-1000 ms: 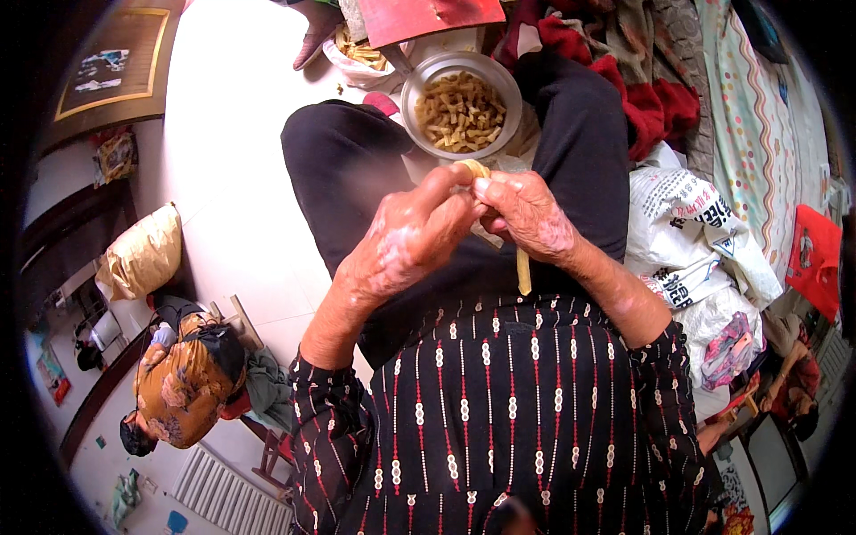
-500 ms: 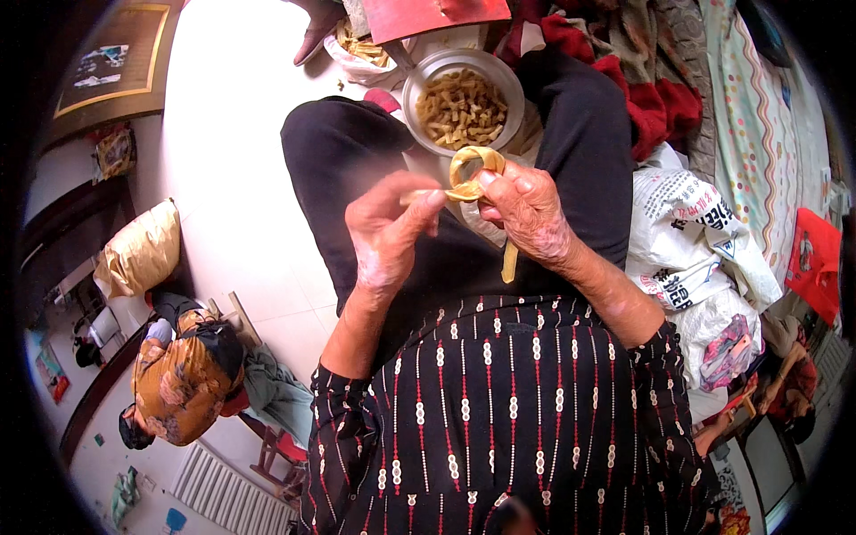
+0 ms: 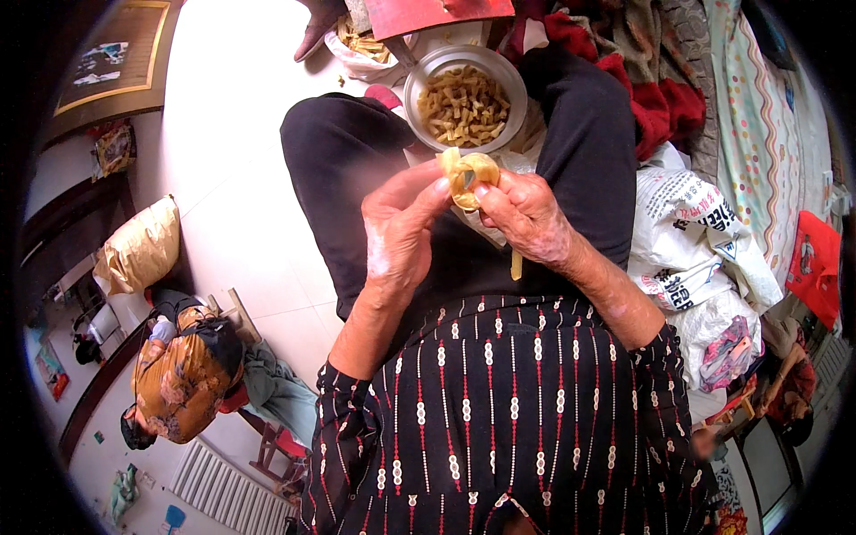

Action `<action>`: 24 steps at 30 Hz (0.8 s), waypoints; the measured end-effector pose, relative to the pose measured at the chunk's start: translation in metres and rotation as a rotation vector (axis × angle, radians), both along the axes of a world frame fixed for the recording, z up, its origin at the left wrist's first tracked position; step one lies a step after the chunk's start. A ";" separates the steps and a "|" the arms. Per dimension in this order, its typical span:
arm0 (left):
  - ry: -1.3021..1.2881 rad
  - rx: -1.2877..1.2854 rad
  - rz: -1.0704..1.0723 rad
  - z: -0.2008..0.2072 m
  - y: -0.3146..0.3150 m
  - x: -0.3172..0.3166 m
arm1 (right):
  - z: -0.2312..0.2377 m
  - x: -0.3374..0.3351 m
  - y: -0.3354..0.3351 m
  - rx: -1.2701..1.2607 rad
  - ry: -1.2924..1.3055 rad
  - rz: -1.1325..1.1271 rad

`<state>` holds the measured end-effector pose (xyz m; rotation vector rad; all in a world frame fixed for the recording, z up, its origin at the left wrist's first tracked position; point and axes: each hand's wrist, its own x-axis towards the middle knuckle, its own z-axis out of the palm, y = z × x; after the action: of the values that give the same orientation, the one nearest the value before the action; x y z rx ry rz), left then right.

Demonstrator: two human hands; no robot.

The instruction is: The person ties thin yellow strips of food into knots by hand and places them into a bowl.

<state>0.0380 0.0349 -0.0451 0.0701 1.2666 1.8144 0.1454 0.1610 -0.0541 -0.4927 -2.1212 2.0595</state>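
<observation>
A flat yellowish strip [image 3: 484, 166] is curled into a ring in front of my lap, and I cannot make out its material. My right hand [image 3: 528, 214] pinches the ring's right side between thumb and fingers. From below that hand hangs the strip's loose tail [image 3: 516, 266]. On the other side, my left hand [image 3: 399, 223] grips a short end that sticks up at the ring's upper left, its thumb against the loop. Just beyond both hands stands a round metal bowl [image 3: 412, 111], partly filled with short folded yellow-brown pieces [image 3: 464, 105].
Behind the bowl are a red stool [image 3: 437, 16] and a white bag [image 3: 352, 62] of yellowish strips. White printed sacks [image 3: 682, 232] lie right, beside a bed [image 3: 758, 134]. A person in a floral orange top [image 3: 183, 383] sits at left; another person [image 3: 794, 374] is at far right.
My left hand has come in to the right and up, bringing the strip's short end from the ring's left to its upper left. The ring now looks smaller and tighter.
</observation>
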 end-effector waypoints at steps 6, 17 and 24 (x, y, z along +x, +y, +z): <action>0.480 0.058 -0.121 0.000 -0.004 -0.001 | 0.006 0.000 -0.002 -0.074 -0.045 -0.003; 0.494 0.066 -0.034 0.019 0.005 0.008 | 0.017 0.005 0.001 -0.054 -0.005 0.070; -0.107 0.225 -0.070 0.030 0.004 0.008 | 0.035 0.007 0.007 -0.141 -0.039 0.114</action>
<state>0.0457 0.0391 -0.0147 0.1386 0.9714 1.8675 0.1526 0.1682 -0.0195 -0.4428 -2.0802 2.2914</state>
